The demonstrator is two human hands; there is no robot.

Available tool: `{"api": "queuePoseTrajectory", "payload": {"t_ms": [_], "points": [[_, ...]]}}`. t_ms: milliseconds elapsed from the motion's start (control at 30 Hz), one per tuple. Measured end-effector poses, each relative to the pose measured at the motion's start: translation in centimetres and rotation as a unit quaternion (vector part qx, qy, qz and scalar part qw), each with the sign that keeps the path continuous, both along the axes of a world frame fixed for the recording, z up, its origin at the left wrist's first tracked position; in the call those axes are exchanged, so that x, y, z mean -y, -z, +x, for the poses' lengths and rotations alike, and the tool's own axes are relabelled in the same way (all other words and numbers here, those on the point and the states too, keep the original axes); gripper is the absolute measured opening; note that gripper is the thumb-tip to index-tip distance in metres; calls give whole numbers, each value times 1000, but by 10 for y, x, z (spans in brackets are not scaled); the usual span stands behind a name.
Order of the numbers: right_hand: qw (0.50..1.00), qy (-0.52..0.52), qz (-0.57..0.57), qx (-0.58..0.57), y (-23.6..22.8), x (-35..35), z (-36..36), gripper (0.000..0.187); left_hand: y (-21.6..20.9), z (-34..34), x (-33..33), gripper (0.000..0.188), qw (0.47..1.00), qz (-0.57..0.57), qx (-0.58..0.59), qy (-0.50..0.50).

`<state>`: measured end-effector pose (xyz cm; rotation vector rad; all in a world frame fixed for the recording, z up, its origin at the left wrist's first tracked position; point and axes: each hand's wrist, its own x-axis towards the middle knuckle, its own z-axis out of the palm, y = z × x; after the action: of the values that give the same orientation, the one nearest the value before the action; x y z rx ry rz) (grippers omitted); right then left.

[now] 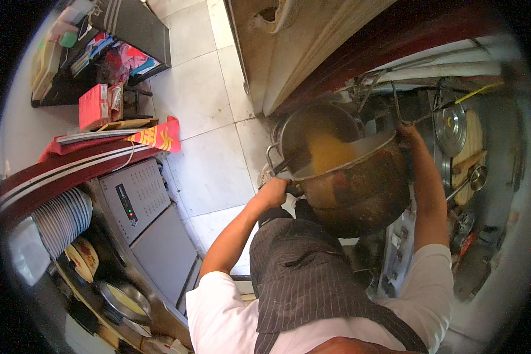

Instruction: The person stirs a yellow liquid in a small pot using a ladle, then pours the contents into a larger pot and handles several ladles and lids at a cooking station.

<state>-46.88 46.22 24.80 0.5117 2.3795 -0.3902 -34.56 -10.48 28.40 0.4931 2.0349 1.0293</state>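
Pouring, it seems! Big pot [354, 197] at three o'clock, tipped toward second pot [294, 133] at one; left hand [272, 193], right hand [408, 134], both grips clenched on big pot. Calls for steady tilt.

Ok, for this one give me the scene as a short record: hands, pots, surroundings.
Left hand: gripping the left side of the large pot
Right hand: at the pot's right edge, grip partly hidden
Large pot: dark, tilted, mouth facing away from the person
Second pot: just beyond it, yellowish-brown contents visible
Left surroundings: stacked plates, metal bowl
Right surroundings: round metal lid
Floor: pale tiles
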Motion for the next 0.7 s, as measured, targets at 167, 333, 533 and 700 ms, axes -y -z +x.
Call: {"api": "queuePoseTrajectory", "payload": {"t_ms": [167, 333, 533, 700], "points": [[997, -19, 54, -43, -11, 33, -11, 24, -8, -4, 2, 36, 999, -4, -4, 54], [971, -159, 180, -4, -42, 68, -41, 24, 19, 31, -2, 35, 997, 65, 21, 38], [923, -309, 229, 29, -63, 69, -56, 24, -9, 35, -9, 49, 996, 70, 40, 24], [887, -397, 235, 18, -62, 65, -51, 26, -22, 38, -3, 38, 996, 39, 81, 27]]}}
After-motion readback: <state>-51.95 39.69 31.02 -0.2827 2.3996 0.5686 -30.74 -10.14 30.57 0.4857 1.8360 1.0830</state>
